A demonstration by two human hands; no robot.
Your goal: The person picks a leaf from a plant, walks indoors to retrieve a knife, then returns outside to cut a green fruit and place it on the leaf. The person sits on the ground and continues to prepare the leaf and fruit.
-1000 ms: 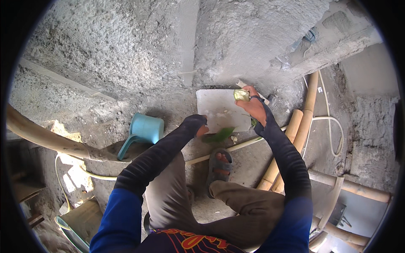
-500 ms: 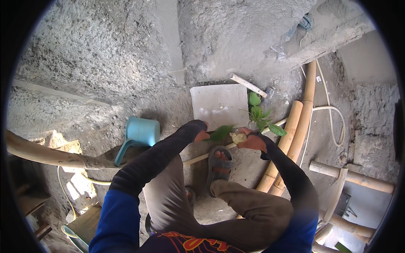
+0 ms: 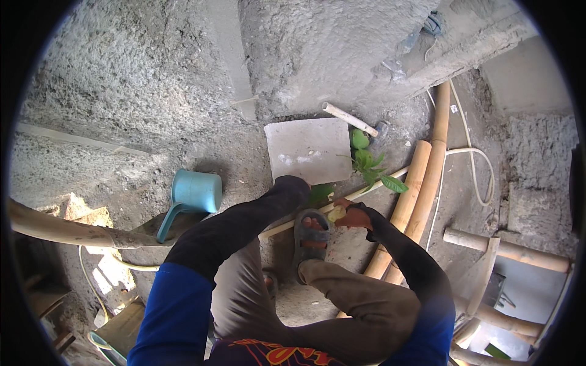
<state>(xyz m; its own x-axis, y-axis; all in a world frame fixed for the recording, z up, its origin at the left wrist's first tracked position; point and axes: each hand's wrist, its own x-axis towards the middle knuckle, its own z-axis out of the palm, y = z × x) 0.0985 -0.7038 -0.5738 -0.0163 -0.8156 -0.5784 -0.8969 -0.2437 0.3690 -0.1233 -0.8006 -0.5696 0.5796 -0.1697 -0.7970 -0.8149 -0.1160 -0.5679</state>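
Observation:
My left hand (image 3: pixel 309 185) is at the near edge of a flat grey slab (image 3: pixel 308 152), mostly hidden by its dark sleeve; its fingers do not show. Right beside it is a broad green leaf (image 3: pixel 321 194), partly covered by the sleeve. My right hand (image 3: pixel 356 215) is closed, holding a pale yellowish lump (image 3: pixel 336 213) at its fingertips, just right of my sandalled foot (image 3: pixel 311 235). What the lump is, I cannot make out.
Green leaves (image 3: pixel 367 163) lie right of the slab, near a short pale tube (image 3: pixel 350 119). A light-blue dipper (image 3: pixel 196 191) stands at the left. Bamboo poles (image 3: pixel 408 207) and a thin pale hose (image 3: pixel 488 183) lie at the right. Rough grey walls rise beyond.
My left hand has moved right toward the slab's near edge, and its fingers have gone out of sight. My right hand is slightly lower, still with the pale lump. The view has shifted slightly.

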